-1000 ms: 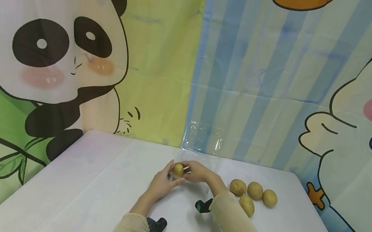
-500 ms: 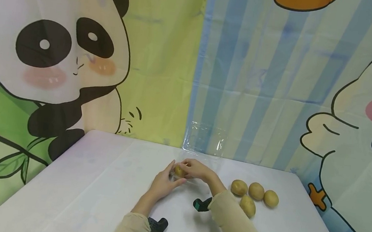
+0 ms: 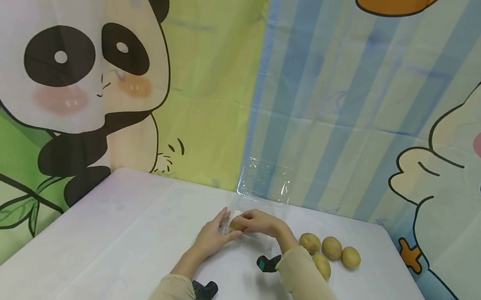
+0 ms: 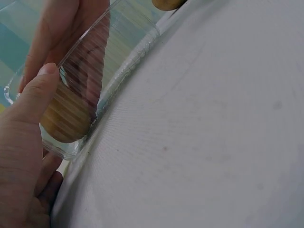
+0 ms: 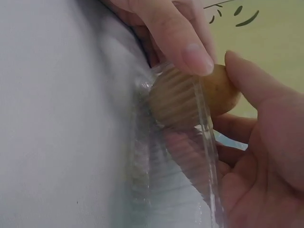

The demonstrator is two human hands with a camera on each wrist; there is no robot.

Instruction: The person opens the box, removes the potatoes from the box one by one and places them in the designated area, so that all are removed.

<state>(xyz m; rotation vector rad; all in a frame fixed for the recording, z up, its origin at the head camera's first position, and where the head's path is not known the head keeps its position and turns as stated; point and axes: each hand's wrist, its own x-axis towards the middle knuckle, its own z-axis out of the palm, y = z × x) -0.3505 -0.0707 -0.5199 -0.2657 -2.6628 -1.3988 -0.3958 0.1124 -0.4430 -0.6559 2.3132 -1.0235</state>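
Note:
A clear plastic box (image 3: 253, 203) stands on the table with its hinged lid (image 3: 264, 179) raised at the back. My left hand (image 3: 210, 237) grips the box's left end, thumb over the near rim in the left wrist view. Reaching in from the right, my right hand (image 3: 261, 222) holds a potato (image 3: 236, 225) low inside that end. Through the ribbed wall the potato (image 4: 66, 116) shows near the box bottom. In the right wrist view, my right thumb (image 5: 256, 80) touches the potato (image 5: 223, 90) from above the rim, with fingers inside the box.
Several potatoes (image 3: 332, 247) lie grouped on the white table (image 3: 126, 236) to the right, close to my right sleeve (image 3: 314, 289). A striped and cartoon-printed curtain (image 3: 337, 106) hangs behind the table. Black wrist devices (image 3: 205, 290) stick out under both wrists.
My right hand has lowered the potato into the left end of the box, and its wrist has shifted slightly right. My left hand has kept its place on the box.

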